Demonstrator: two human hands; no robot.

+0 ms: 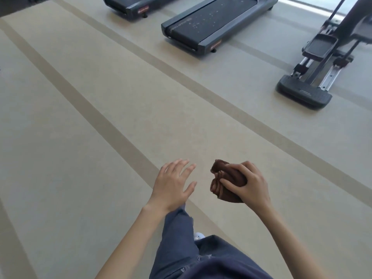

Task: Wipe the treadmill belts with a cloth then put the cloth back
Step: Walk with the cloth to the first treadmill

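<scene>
We saw the cloth, a dark brown one, bunched into a wad in the near middle of the scene, held up above the floor. The right hand gripped it from the right side, fingers curled over the top and thumb pressed across the front, so that folds stuck out to the left and hung below the thumb. Just to the left of the cloth, apart from it, the left hand hovered palm down with its fingers spread and nearly straight, holding nothing. Both forearms were bare and reached in from the near edge.

Below the hands we could make out blue-grey trousers, one leg stepped forward, and the tip of a white shoe beside it.

Under all this lay a beige floor crossed by darker stripes that ran from the far left toward the near right.

Well apart from the cloth, on the far side, a treadmill stood with its rear end toward us; its dark belt was dotted with small light specks. Farther left we saw the end of a second treadmill, cut off by the top edge. At the far right stood another exercise machine with a dark base plate, silvery rails and a foot pedal above them. We could not read the small labels on the treadmill corners.
</scene>
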